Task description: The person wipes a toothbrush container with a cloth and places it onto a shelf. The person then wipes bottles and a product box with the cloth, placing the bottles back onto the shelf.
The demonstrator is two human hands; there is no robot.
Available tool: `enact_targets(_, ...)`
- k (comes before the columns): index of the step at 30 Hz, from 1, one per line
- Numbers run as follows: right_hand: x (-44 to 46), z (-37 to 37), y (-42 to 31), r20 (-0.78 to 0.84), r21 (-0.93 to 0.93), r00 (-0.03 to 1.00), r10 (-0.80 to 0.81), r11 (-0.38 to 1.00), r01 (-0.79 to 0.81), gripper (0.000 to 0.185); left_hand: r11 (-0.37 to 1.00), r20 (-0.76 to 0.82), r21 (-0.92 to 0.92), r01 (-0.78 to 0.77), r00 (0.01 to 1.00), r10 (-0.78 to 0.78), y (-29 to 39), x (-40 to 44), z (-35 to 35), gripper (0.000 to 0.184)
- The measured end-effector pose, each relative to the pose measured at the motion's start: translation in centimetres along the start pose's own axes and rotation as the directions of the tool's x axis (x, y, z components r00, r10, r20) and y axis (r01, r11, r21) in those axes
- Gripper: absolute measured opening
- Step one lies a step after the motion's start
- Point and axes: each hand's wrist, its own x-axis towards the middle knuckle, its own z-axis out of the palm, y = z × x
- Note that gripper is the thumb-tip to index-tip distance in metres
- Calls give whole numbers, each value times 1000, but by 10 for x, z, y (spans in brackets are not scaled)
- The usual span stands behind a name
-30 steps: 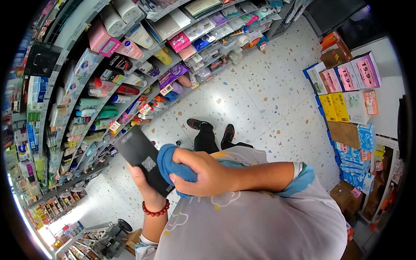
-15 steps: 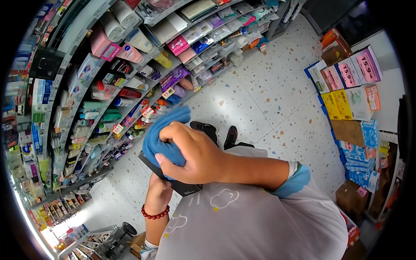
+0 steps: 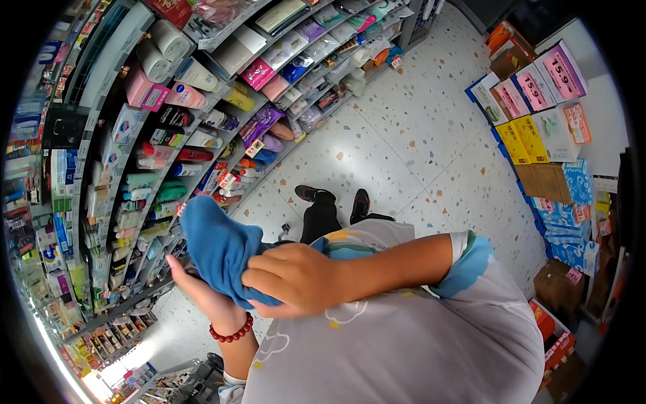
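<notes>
My right hand [image 3: 296,279] is closed on a bunched blue cloth [image 3: 219,249], with its fingers curled into the lower end. The cloth's rounded upper part sticks out up and to the left. My left hand [image 3: 212,296], with a red bead bracelet [image 3: 232,328] at the wrist, lies under and beside the cloth. One of its digits stretches out to the left; the cloth covers the other fingers. The black box seen earlier cannot be made out clearly; the cloth and hands hide that area.
Shelves packed with bottles, tubes and packets [image 3: 168,192] run along the left and top. My feet [image 3: 360,202] stand on the speckled floor [image 3: 404,155]. Stacked boxes with price signs [image 3: 538,87] line the right side, with a brown carton [image 3: 558,286] below them.
The blue cloth has moved down and left from its place half a second ago and now hangs over my left hand. The black box, in my left hand before, has gone from clear view.
</notes>
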Motion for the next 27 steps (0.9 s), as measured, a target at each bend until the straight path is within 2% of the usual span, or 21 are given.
enact_targets(1,7,-3,-1,-5,0,1000,1,1000,-1,34,987,182,158,-40,983,11,-6,-1,-9,82)
enact_targets(2,18,-7,-5,-69,-51,998,6,999,-10,33,986,184,162,-40,983,9,-15,-4,-12,82)
enact_targets(4,40,-12,-4,-137,-100,991,4,995,-18,32,958,227,222,-179,966,128,-38,-5,-17,73)
enact_targets(5,50,-12,-2,-174,-12,980,94,995,-98,31,864,102,431,-260,965,240,-56,11,-39,65)
enact_targets(6,55,-13,0,-203,77,961,186,982,-174,30,862,107,434,-261,965,238,-53,6,-26,65)
enact_targets(8,49,-12,4,-165,137,956,243,965,-222,28,930,-130,352,-106,978,161,-44,-12,9,68)
enact_targets(9,42,-10,4,-165,133,959,229,969,-208,28,930,-126,353,-104,979,158,-42,-13,8,68)
enact_targets(11,28,-6,5,-155,118,967,203,975,-186,31,956,0,290,-52,998,55,-35,-13,0,73)
enact_targets(16,19,5,2,-282,42,953,114,993,-106,41,937,70,347,-52,997,29,-31,-4,-9,78)
enact_targets(17,15,8,3,-215,14,973,83,997,-82,44,971,161,237,-37,987,-2,-26,2,-14,77)
enact_targets(18,12,10,5,-143,-12,989,47,999,-49,47,982,163,187,-33,987,2,-20,7,-14,76)
enact_targets(20,5,12,1,-113,-16,993,38,999,-40,52,990,168,136,-31,986,7,-5,11,-1,75)
enact_targets(22,-5,12,-3,11,42,1000,27,999,-27,52,997,-21,71,-35,999,36,10,7,18,53)
enact_targets(23,-9,13,-4,28,52,999,20,998,-21,53,998,46,42,-46,998,44,16,11,2,52)
enact_targets(24,-9,13,-5,27,53,999,22,998,-23,53,998,45,43,-44,998,42,20,17,-12,52)
enact_targets(26,-7,11,-6,-36,39,999,-10,999,12,54,997,234,4,-78,969,75,24,26,-30,52)
enact_targets(27,-3,10,-5,-36,40,999,-9,999,10,54,994,196,36,-107,976,98,21,25,-29,52)
